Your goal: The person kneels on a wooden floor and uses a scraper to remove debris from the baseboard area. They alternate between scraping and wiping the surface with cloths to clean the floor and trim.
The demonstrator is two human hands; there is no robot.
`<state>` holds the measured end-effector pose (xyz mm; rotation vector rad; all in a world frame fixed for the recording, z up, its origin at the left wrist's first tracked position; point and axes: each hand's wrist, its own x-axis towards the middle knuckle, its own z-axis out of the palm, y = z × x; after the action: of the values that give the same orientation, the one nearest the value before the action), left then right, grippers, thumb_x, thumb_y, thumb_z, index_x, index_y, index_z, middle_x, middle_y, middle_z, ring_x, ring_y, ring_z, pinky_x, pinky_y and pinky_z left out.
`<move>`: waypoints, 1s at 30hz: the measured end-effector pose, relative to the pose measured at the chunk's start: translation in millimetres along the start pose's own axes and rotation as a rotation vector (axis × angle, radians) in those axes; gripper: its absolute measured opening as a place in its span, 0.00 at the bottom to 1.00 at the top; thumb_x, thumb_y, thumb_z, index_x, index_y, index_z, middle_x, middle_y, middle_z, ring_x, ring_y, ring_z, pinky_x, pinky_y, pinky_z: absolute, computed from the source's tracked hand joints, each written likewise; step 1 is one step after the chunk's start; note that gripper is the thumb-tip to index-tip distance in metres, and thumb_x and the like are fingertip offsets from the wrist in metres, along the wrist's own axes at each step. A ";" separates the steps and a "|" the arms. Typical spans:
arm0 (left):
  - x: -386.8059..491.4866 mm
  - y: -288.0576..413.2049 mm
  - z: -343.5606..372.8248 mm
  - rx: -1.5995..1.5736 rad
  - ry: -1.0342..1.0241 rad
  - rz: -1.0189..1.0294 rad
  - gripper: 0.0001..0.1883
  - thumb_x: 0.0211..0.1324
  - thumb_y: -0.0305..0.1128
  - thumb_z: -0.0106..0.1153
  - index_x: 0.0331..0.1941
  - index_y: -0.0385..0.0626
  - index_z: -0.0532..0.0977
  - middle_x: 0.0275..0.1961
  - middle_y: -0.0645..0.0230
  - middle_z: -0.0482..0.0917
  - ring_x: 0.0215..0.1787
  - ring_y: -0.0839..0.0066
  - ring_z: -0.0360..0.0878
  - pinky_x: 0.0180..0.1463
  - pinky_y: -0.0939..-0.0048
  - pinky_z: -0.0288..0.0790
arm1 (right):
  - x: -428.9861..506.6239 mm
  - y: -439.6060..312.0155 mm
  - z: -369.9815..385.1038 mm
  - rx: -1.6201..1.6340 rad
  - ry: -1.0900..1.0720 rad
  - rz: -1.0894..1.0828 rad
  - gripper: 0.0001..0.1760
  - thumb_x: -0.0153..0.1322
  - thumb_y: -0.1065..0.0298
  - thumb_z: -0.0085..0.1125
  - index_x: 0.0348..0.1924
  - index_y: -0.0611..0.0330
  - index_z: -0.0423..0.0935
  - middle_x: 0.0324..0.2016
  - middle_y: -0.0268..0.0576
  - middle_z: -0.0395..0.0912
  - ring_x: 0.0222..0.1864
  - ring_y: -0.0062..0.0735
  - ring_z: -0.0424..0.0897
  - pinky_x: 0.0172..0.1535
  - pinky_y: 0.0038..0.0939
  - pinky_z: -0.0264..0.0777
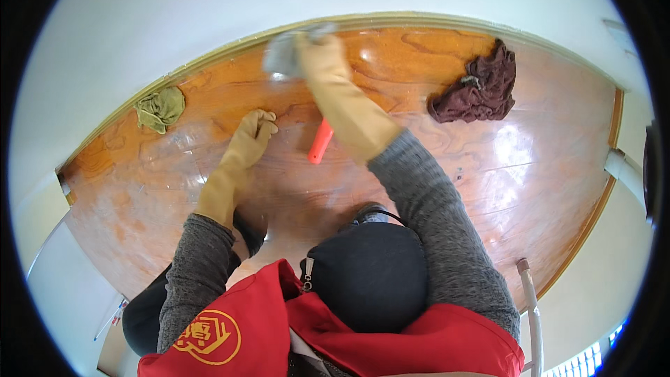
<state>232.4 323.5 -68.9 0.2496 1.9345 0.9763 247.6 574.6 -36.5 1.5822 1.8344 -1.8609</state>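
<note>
My right hand (323, 57), in a long tan rubber glove, grips a grey cloth (284, 55) on the glossy wood floor (408, 57), close to the base of the wall; both are blurred. A matching glove covers my left hand (250, 139), whose fingers are curled near the floor with no object visible in them. Between the two arms lies a red-orange handle (320, 142); its far end is hidden under my right forearm. To the left rests a crumpled olive-green cloth (160, 109), and to the right a bunched dark maroon cloth (476, 86).
A yellowish baseboard trim (230, 44) runs along the white wall (209, 5) in front. A pale metal leg or tube (532, 306) stands at the lower right. At the right edge, a white pipe-like part (623, 167) meets the floor. My shoe (372, 213) is below.
</note>
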 end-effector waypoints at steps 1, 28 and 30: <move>0.1 1.3 -0.9 0.001 -0.010 -0.061 0.09 0.72 0.26 0.53 0.53 0.38 0.74 0.45 0.66 0.83 0.47 0.78 0.80 0.57 0.74 0.73 | -2.2 -0.9 13.9 0.021 -0.067 0.011 0.27 0.73 0.48 0.67 0.46 0.70 0.83 0.42 0.63 0.86 0.49 0.58 0.87 0.55 0.49 0.77; -4.1 -10.7 4.0 0.212 0.041 -0.068 0.10 0.75 0.30 0.51 0.56 0.52 0.71 0.44 0.72 0.78 0.39 0.82 0.70 0.37 0.76 0.67 | 23.0 10.6 -119.0 0.429 0.522 0.021 0.26 0.83 0.52 0.52 0.53 0.73 0.77 0.48 0.66 0.84 0.49 0.54 0.86 0.53 0.40 0.80; -4.1 -10.0 1.8 0.198 0.032 -0.145 0.10 0.74 0.30 0.51 0.55 0.51 0.70 0.44 0.72 0.78 0.38 0.83 0.69 0.35 0.77 0.66 | 34.1 13.6 -116.3 0.363 0.668 -0.047 0.26 0.83 0.53 0.50 0.56 0.74 0.75 0.51 0.69 0.82 0.52 0.57 0.85 0.56 0.41 0.79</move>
<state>238.2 315.7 -73.9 0.2046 2.0495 0.6993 308.2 680.4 -39.4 2.5575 1.8066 -1.9141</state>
